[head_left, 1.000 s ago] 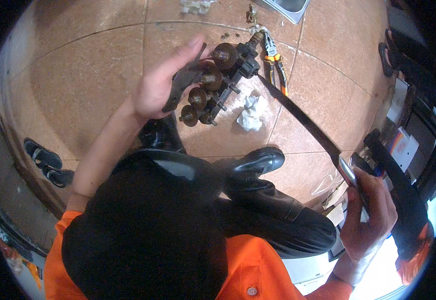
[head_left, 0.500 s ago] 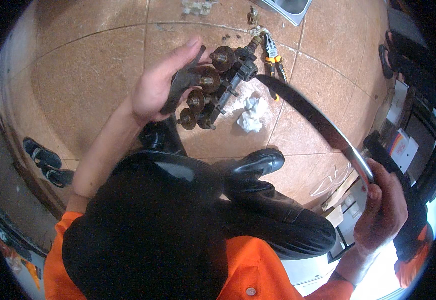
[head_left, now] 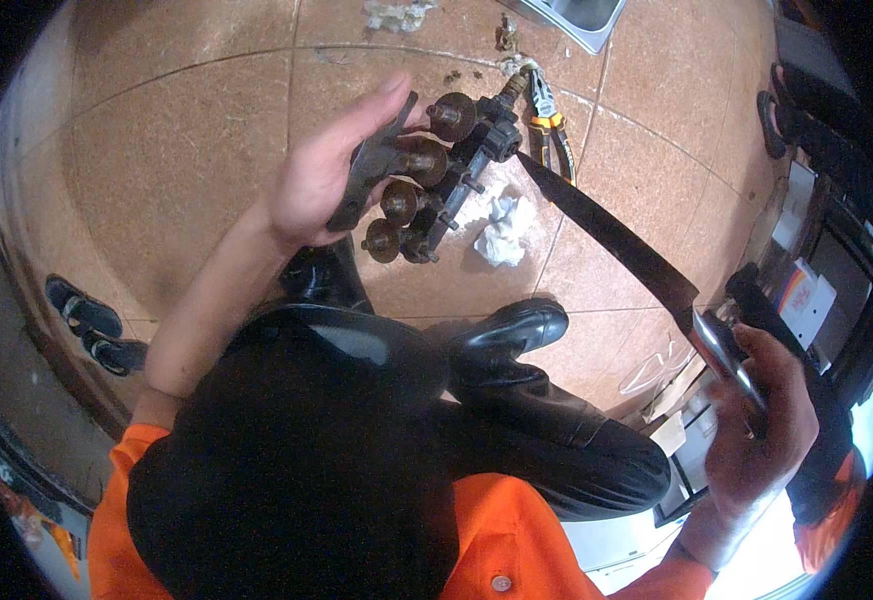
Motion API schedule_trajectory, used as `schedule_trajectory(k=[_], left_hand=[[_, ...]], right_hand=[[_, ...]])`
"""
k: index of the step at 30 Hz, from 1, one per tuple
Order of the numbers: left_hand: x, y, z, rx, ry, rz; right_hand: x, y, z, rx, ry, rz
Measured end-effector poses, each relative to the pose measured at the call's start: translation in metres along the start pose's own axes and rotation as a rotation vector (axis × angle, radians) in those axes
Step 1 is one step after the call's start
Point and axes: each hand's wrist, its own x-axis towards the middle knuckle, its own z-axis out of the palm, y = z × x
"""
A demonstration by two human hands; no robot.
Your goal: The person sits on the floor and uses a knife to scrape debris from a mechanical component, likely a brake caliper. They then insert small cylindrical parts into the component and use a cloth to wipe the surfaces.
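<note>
My left hand [head_left: 308,182] grips a greasy dark metal valve manifold [head_left: 499,141] by a flat plate on its left side, the thumb stretched along that plate. Several round brown discs stick out from the manifold in a row, and its far end is threaded. In my right hand [head_left: 761,435] is a large kitchen knife [head_left: 621,238], held by its shiny metal handle. The dark blade points up and left. Its tip lies close beside the block near the manifold's threaded end; whether they touch I cannot tell.
Orange-and-black pliers [head_left: 546,108] lie on the tiled floor just beyond the manifold. Crumpled white paper [head_left: 503,235] is to its right. Farther off are a small brass fitting [head_left: 506,33] and a steel basin [head_left: 586,38]. My black boot [head_left: 526,325] stands nearby; sandals [head_left: 91,310] lie left.
The knife has turned in my right hand, so its broad flat side now shows. My left hand and the manifold have shifted slightly right, and the discs face a little differently.
</note>
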Motion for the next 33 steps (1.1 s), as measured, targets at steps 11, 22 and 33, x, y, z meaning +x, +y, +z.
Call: schedule_trajectory(k=[11,22,33], left_hand=[[0.004,-0.001,-0.013,0.08,-0.134,-0.014],[0.001,0.003,-0.011,0.063,-0.108,0.013],[0.003,0.003,-0.004,-0.057,-0.21,-0.001]], right_hand=[[0.024,0.008,-0.012,-0.271,0.136,-0.38],[0.011,0.005,0.0,-0.115,0.049,-0.285],[0.019,0.006,-0.012,0.003,-0.073,-0.074]])
